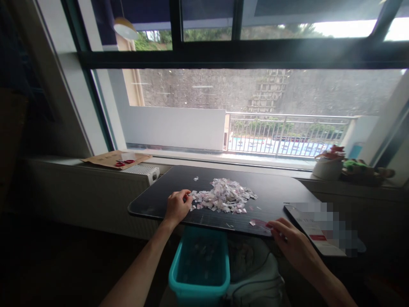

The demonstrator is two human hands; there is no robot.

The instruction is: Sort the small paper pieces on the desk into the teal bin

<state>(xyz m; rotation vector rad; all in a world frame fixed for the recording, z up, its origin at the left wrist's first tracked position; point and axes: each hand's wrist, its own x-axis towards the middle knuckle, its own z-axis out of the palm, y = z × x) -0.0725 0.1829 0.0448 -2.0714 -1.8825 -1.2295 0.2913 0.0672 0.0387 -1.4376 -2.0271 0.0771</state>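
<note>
A loose heap of small paper scraps (228, 194), white with some pink, lies on the black tabletop (271, 183). My left hand (179, 207) rests at the heap's left edge, fingers curled together; whatever they pinch is too small to name. Near the front edge of the table, my right hand (289, 238) has its fingertips closed on the end of a thin pinkish see-through strip (262, 223). At the strip's far end sits a pale scrap, and I cannot tell whether the two are joined. Below the table edge stands a turquoise bin (200, 283) with scraps inside.
A grey and white folder-like item (319, 232), partly blurred out, overhangs the table's right side. On the left ledge lie red-handled scissors (124, 163) and a brown paper envelope (105, 158). A white pot (327, 167) stands on the right sill by the window.
</note>
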